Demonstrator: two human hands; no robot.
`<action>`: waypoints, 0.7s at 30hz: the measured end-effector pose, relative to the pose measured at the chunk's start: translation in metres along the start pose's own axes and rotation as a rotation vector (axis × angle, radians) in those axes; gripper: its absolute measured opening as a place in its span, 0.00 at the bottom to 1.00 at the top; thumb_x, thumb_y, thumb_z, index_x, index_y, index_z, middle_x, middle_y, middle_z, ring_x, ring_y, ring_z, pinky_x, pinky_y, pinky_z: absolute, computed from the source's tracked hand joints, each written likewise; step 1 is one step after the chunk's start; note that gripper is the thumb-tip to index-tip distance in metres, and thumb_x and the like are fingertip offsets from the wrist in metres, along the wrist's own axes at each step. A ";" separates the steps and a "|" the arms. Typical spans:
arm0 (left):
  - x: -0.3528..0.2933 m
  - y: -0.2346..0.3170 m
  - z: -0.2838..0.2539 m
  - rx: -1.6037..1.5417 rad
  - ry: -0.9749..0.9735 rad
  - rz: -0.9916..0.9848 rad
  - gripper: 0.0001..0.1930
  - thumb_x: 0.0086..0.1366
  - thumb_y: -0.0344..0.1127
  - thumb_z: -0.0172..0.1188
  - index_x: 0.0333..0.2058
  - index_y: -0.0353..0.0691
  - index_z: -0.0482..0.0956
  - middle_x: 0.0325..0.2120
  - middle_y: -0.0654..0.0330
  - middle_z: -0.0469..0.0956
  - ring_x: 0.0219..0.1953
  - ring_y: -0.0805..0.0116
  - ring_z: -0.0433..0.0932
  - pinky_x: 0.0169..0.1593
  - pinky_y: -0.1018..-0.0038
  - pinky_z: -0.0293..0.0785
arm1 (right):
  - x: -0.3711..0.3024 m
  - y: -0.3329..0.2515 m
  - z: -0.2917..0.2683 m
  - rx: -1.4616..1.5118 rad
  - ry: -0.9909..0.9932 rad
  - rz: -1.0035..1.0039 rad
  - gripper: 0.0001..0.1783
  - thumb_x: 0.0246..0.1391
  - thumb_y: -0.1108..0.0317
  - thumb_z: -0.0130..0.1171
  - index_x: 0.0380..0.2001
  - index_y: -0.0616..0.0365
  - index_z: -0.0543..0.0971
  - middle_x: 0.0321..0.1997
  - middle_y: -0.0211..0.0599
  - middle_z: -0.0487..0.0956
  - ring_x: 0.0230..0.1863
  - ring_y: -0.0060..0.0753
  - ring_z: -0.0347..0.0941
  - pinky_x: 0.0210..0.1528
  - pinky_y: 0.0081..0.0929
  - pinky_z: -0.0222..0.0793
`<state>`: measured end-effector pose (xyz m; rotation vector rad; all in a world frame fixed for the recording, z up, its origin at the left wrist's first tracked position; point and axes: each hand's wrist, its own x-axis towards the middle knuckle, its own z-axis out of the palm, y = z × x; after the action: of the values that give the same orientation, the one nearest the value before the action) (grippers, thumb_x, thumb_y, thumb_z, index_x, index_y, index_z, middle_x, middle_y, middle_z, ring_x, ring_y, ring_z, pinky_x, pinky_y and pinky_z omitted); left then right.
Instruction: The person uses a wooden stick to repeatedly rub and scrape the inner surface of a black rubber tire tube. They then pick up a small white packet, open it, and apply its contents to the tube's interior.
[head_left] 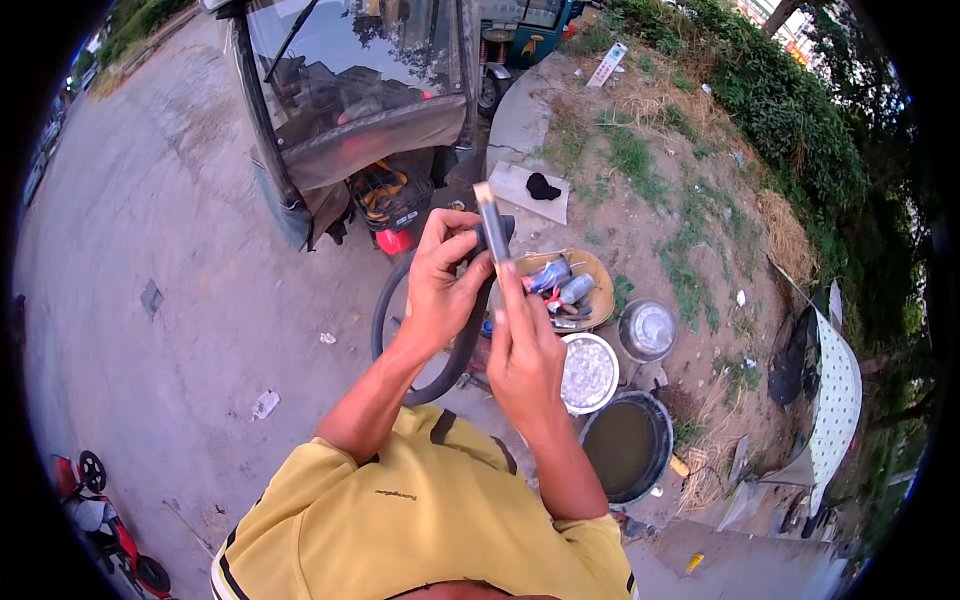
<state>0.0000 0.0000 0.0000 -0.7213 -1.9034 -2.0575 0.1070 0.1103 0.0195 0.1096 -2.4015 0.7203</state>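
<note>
A: In the head view, where was the black tube (464, 352)?

B: In front of the person's chest, raised off the ground, its loop hanging below the hands. The left hand (440, 280) had its upper part, with thumb and fingers drawn in around the rubber.

A: And the right hand (527, 350)?

B: Its fingers were wrapped about the lower end of a slim, dark stick-like tool (494, 228), which stood nearly upright, pale tip uppermost. The tool crossed in front of the tube; whether the two touched, B couldn't tell.

A: What did handling them well call for?

B: Judging by the pose, a firm left grip close to the spot being worked, so that the rubber didn't fold away. The left fingertips sat very near the tool, so they seemed best kept out of its path.

A: And the right wrist?

B: Short, even movements looked safer than one hard push, since soft rubber would probably give. The hanging loop deserved watching too, as its weight could twist the held part.

A: Anything nearby?

B: A tan basket (605, 300) of bottles and a white basin (613, 385), both beyond the right forearm.
</note>
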 end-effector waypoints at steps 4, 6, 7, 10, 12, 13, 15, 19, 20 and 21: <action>0.001 0.005 -0.046 -0.074 0.043 0.028 0.12 0.66 0.19 0.68 0.48 0.33 0.87 0.50 0.58 0.74 0.48 0.70 0.76 0.49 0.76 0.76 | 0.033 -0.039 0.018 0.062 0.067 -0.123 0.33 0.64 0.76 0.61 0.72 0.52 0.73 0.40 0.46 0.80 0.29 0.47 0.78 0.29 0.41 0.74; -0.007 0.014 -0.071 -0.115 0.100 0.039 0.14 0.63 0.17 0.69 0.47 0.32 0.87 0.49 0.56 0.75 0.48 0.68 0.77 0.50 0.75 0.77 | 0.022 -0.056 0.026 0.108 0.129 -0.190 0.33 0.63 0.78 0.60 0.72 0.55 0.74 0.39 0.45 0.80 0.27 0.46 0.77 0.28 0.42 0.74; -0.010 0.016 -0.081 -0.099 0.115 0.055 0.14 0.63 0.17 0.69 0.47 0.32 0.87 0.49 0.56 0.75 0.48 0.67 0.77 0.50 0.75 0.76 | 0.009 -0.062 0.027 0.106 0.123 -0.203 0.33 0.63 0.79 0.60 0.71 0.56 0.74 0.38 0.44 0.80 0.27 0.45 0.77 0.29 0.42 0.74; -0.018 0.023 -0.107 -0.076 0.166 0.078 0.13 0.61 0.16 0.70 0.45 0.30 0.86 0.48 0.55 0.75 0.47 0.65 0.77 0.50 0.74 0.76 | -0.007 -0.087 0.047 0.102 0.002 -0.163 0.33 0.63 0.79 0.59 0.72 0.55 0.74 0.37 0.45 0.79 0.28 0.46 0.78 0.30 0.43 0.75; -0.026 0.021 -0.130 -0.038 0.206 0.055 0.12 0.61 0.17 0.70 0.43 0.30 0.85 0.47 0.55 0.75 0.47 0.65 0.77 0.49 0.73 0.76 | 0.008 -0.111 0.057 0.073 -0.074 -0.183 0.33 0.64 0.78 0.60 0.73 0.54 0.73 0.37 0.44 0.79 0.29 0.46 0.79 0.30 0.42 0.75; -0.028 0.020 -0.144 -0.009 0.221 0.047 0.11 0.61 0.17 0.70 0.43 0.30 0.85 0.47 0.55 0.75 0.47 0.65 0.77 0.48 0.73 0.76 | 0.019 -0.123 0.065 0.067 -0.104 -0.194 0.34 0.64 0.78 0.60 0.73 0.54 0.72 0.36 0.44 0.78 0.29 0.46 0.79 0.30 0.42 0.75; -0.032 0.023 -0.171 0.079 0.247 0.047 0.11 0.62 0.17 0.70 0.43 0.30 0.85 0.48 0.56 0.75 0.47 0.67 0.76 0.49 0.73 0.75 | 0.026 -0.132 0.080 0.135 -0.095 -0.259 0.35 0.64 0.77 0.61 0.74 0.52 0.70 0.36 0.45 0.78 0.29 0.48 0.79 0.29 0.43 0.75; -0.041 0.025 -0.216 0.154 0.316 0.072 0.11 0.64 0.17 0.68 0.45 0.31 0.87 0.49 0.60 0.74 0.48 0.72 0.73 0.47 0.78 0.72 | 0.006 -0.154 0.100 0.202 -0.184 -0.242 0.32 0.65 0.79 0.58 0.72 0.55 0.73 0.39 0.50 0.80 0.31 0.55 0.79 0.32 0.45 0.74; -0.040 0.023 -0.224 0.150 0.337 0.067 0.11 0.64 0.17 0.69 0.45 0.31 0.87 0.49 0.60 0.74 0.48 0.72 0.73 0.48 0.78 0.72 | 0.013 -0.160 0.111 0.195 -0.175 -0.279 0.33 0.65 0.78 0.60 0.73 0.54 0.72 0.37 0.48 0.79 0.29 0.52 0.79 0.30 0.45 0.74; -0.045 0.023 -0.231 0.150 0.344 0.053 0.12 0.64 0.17 0.69 0.46 0.31 0.87 0.49 0.60 0.74 0.48 0.72 0.73 0.48 0.78 0.72 | 0.017 -0.168 0.120 0.192 -0.164 -0.301 0.34 0.64 0.77 0.61 0.73 0.52 0.72 0.35 0.45 0.78 0.27 0.50 0.79 0.27 0.44 0.74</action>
<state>0.0066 -0.2367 -0.0091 -0.3514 -1.7945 -1.8412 0.0697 -0.0927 0.0294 0.6165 -2.3889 0.8215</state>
